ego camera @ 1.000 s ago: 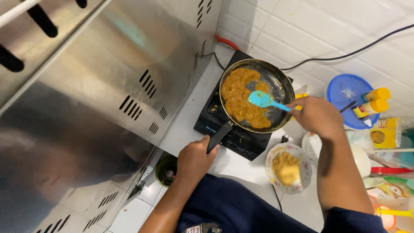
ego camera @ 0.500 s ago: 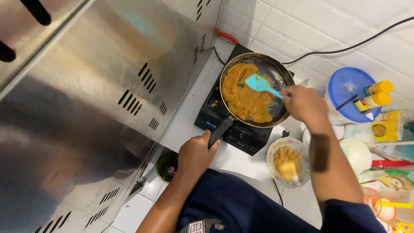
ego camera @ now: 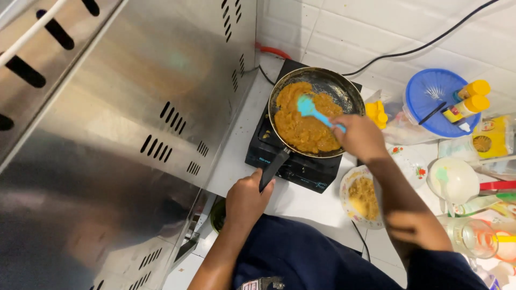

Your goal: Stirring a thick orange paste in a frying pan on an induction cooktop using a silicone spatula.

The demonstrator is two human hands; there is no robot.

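Observation:
A dark frying pan [ego camera: 344,88] full of thick orange-brown mash [ego camera: 303,126] sits on a small black single-burner stove [ego camera: 301,166]. My left hand [ego camera: 246,200] grips the pan's black handle [ego camera: 273,169] at its near end. My right hand [ego camera: 360,138] holds a light blue spatula [ego camera: 312,109] whose blade rests in the mash near the pan's middle. A bowl [ego camera: 359,196] with more of the same yellow-orange food stands on the counter just right of the stove, partly under my right forearm.
A large steel hood panel [ego camera: 123,134] fills the left side. At the right are a blue round lid [ego camera: 430,96], yellow-capped bottles [ego camera: 467,99], a white ladle-like bowl [ego camera: 454,180], a flowered plate [ego camera: 411,164], a glass jar [ego camera: 473,236]. A black cable [ego camera: 430,45] runs along the tiled wall.
My right hand has slid the spatula leftward and toward the pan's middle, through the mash. The left hand stays on the handle. The view has shifted slightly.

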